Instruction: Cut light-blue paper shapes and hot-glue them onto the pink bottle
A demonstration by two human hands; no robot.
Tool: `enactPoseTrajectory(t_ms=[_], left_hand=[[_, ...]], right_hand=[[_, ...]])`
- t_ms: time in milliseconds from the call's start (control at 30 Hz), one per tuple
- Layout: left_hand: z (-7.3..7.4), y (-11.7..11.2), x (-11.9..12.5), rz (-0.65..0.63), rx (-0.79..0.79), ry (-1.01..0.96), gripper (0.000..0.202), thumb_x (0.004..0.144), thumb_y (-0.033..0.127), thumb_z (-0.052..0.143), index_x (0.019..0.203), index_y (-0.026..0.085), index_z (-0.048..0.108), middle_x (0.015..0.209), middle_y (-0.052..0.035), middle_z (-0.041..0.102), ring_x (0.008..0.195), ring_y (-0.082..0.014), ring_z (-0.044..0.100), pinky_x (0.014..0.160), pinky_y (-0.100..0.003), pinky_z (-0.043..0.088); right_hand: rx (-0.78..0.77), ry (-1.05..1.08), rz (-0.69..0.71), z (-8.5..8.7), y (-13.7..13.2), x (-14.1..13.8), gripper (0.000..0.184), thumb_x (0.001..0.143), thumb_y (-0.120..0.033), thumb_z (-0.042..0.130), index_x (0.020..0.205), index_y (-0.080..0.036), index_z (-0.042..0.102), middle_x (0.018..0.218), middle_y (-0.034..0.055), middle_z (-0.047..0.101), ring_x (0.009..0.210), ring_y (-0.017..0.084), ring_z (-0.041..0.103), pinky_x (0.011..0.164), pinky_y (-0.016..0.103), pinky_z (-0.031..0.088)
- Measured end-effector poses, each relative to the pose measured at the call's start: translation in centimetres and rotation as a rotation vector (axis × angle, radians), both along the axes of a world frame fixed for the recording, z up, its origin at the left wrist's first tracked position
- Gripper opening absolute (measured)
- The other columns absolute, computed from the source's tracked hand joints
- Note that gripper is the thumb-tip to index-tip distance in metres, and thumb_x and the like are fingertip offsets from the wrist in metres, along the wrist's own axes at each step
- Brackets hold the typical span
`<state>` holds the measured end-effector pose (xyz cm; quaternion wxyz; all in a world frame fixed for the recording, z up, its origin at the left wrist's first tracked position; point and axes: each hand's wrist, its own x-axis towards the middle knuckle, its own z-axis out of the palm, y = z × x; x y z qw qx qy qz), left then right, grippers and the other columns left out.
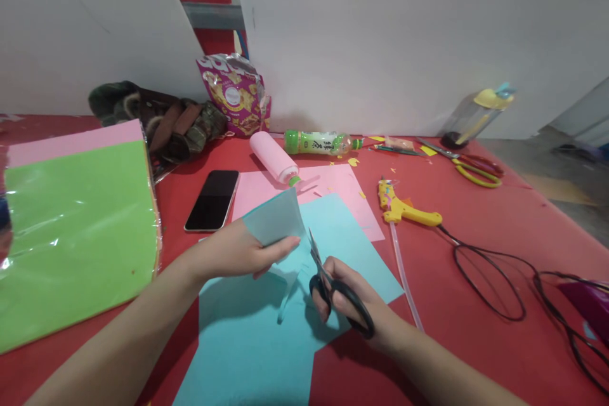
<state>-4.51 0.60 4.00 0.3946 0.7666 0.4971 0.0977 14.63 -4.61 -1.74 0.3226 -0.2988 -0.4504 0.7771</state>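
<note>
My left hand (238, 252) pinches a folded piece of light blue paper (276, 219) and holds it up above the table. My right hand (354, 295) grips black-handled scissors (333, 285), fingers through the loops, blades pointing up at the paper's lower right edge. Cut strips of the paper hang below. Under both hands lies a large light blue sheet (247, 336) on the red table (476, 254).
A pink sheet (342, 193), a black phone (212, 200), a pink glue bottle (275, 157) and a green drink bottle (321, 142) lie behind. A yellow glue gun (404, 208) with black cable sits right, yellow scissors (471, 168) further back. Green sheets (71, 235) lie left.
</note>
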Motion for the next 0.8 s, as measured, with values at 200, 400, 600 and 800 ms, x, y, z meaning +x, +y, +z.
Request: enactPoseTrajectory(t_ms=[200,400,600,800], left_hand=[[0.0,-0.13,0.23,-0.003,-0.034,-0.051,0.039,0.076,0.038,0.043,0.043,0.02,0.037,0.036,0.0063,0.04,0.037,-0.0088,0.041,0.043,-0.017,0.036],[-0.06,-0.03,0.15,-0.037,-0.015,-0.025,0.041,0.078,0.038,0.041,0.042,0.02,0.036,0.037,0.0061,0.04,0.037,-0.0086,0.042,0.046,-0.018,0.037],[0.08,0.03,0.23,-0.059,0.006,-0.018,0.04,0.078,0.037,0.04,0.043,0.02,0.037,0.037,0.0055,0.041,0.038,-0.0092,0.043,0.048,-0.019,0.038],[0.14,-0.03,0.24,-0.056,-0.016,-0.023,0.04,0.08,0.036,0.04,0.043,0.019,0.036,0.037,0.0059,0.039,0.038,-0.0084,0.042,0.049,-0.019,0.038]], right_hand=[[-0.007,0.024,0.0,0.15,-0.07,-0.08,0.046,0.065,-0.056,0.06,0.072,-0.021,0.031,0.06,-0.0043,0.044,0.055,0.009,0.035,0.053,0.023,0.022],[0.005,0.022,0.007,0.22,-0.02,-0.08,0.044,0.068,-0.055,0.058,0.072,-0.021,0.031,0.061,-0.0043,0.044,0.055,0.009,0.035,0.054,0.024,0.022],[0.01,0.018,0.011,0.14,0.0,-0.04,0.043,0.069,-0.055,0.057,0.073,-0.021,0.031,0.061,-0.0041,0.043,0.055,0.009,0.034,0.054,0.024,0.022],[0.033,0.026,0.013,0.03,0.03,-0.02,0.042,0.07,-0.054,0.056,0.073,-0.02,0.031,0.062,-0.0036,0.044,0.055,0.009,0.035,0.054,0.024,0.023]])
